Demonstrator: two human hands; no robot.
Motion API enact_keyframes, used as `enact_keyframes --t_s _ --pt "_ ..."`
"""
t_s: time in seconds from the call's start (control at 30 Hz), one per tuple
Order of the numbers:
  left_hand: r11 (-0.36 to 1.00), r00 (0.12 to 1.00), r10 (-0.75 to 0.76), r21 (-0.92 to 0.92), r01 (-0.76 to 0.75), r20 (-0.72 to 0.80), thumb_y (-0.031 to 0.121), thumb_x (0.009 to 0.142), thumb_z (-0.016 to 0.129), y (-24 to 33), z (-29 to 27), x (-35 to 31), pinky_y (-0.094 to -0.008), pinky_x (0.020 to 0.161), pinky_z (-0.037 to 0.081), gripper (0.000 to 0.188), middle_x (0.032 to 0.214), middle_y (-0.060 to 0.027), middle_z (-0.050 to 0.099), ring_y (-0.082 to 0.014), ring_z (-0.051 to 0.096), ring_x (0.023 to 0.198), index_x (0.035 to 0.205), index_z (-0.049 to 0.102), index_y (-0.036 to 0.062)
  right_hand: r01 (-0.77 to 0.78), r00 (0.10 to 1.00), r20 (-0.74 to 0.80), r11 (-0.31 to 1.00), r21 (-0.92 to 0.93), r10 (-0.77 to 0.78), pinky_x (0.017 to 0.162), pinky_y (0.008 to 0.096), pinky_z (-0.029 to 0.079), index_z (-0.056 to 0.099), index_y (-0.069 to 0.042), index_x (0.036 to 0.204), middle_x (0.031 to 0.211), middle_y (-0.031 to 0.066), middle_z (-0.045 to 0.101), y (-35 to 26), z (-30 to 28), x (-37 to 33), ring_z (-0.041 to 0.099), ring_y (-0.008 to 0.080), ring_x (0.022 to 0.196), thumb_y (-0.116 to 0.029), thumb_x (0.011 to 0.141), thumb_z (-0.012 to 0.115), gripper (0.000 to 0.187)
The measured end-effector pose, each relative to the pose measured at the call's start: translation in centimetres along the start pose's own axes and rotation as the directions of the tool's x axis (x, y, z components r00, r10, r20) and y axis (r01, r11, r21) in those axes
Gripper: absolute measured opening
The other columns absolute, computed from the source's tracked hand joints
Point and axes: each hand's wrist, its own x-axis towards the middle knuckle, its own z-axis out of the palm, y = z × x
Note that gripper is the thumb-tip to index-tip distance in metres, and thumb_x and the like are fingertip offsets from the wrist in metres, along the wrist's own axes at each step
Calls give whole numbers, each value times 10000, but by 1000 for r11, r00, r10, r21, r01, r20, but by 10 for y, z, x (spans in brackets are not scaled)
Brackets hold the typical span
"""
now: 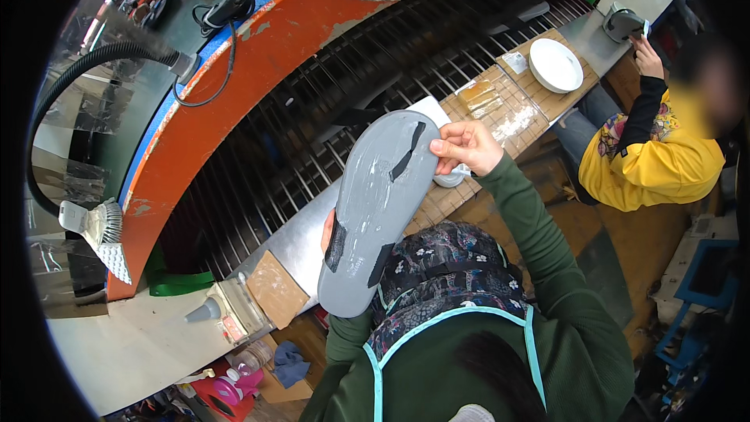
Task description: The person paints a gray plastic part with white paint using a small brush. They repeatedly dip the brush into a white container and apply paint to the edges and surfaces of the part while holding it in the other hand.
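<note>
Rack [312,70]: crossed upper centre.
Sole [373,199]: tilted mid-frame; seemed light, bendy, slick, safest by edges.
Right hand [470,147]: pinched its upper right, nearly closed.
Left hand [327,230]: mostly hidden; grip unclear.

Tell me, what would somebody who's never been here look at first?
Probably the big gray sandal sole held up in the middle, with shiny smears and black strips on it. Next might come the chipped orange panel sweeping across the upper left, then a co-worker's bright yellow top over at the right.
</note>
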Motion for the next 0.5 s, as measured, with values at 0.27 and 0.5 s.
enact_keyframes --t_s 0.27,0.5 --pt "390 890 451 880 -271 74 86 864 609 -15 38 -22 -389 1025 418 644 1325 -200 471 -271 495 1217 1412 280 4 62 978 -162 922 -383 -133 674 351 524 635 14 936 812 152 680 38 -35 -7 659 231 750 -296 909 594 313" --pt "843 796 512 366 -394 -323 112 868 596 24 45 -42 -369 995 449 625 1306 -177 466 -270 507 1185 1399 287 -3 -284 929 -279 13 -959 -243 932 531 344 590 -93 1094 1082 170 614 128 -56 -34 499 353 1122 -319 817 644 362"
